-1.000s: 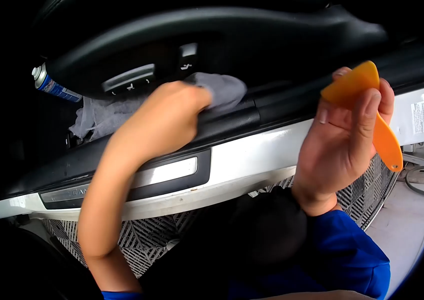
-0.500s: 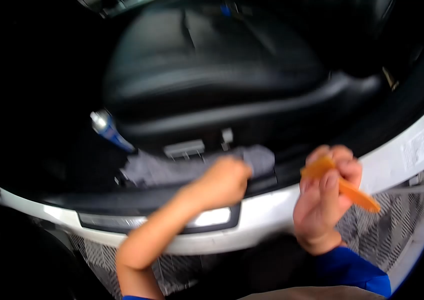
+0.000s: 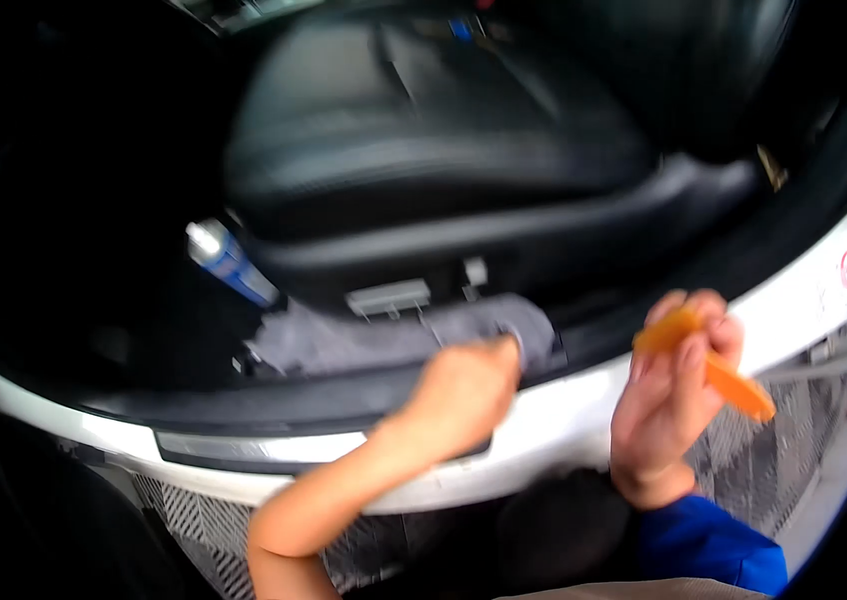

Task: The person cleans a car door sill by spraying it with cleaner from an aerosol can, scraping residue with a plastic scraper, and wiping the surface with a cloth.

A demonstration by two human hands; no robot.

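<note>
My left hand (image 3: 469, 392) is closed on the right end of a grey cloth (image 3: 344, 340), which lies along the black door sill trim (image 3: 294, 400) beside the car seat. Blur hides the exact grip of its fingers. Farther right, above the white sill (image 3: 544, 430), my right hand (image 3: 674, 400) holds an orange scraper (image 3: 739, 388) between thumb and fingers. The scraper's wide blade points up and left, and its handle slants down to the right.
A black car seat (image 3: 434, 140) fills the upper middle. At its left front corner a blue and white can (image 3: 234, 265) leans beside the cloth. A metal sill plate (image 3: 264, 447) lies along the sill, with grey grating floor (image 3: 204, 520) below.
The view has shifted to show more of the seat. The cloth is now stretched along the sill, with my left hand at its right end. My right hand and the scraper appear lower.
</note>
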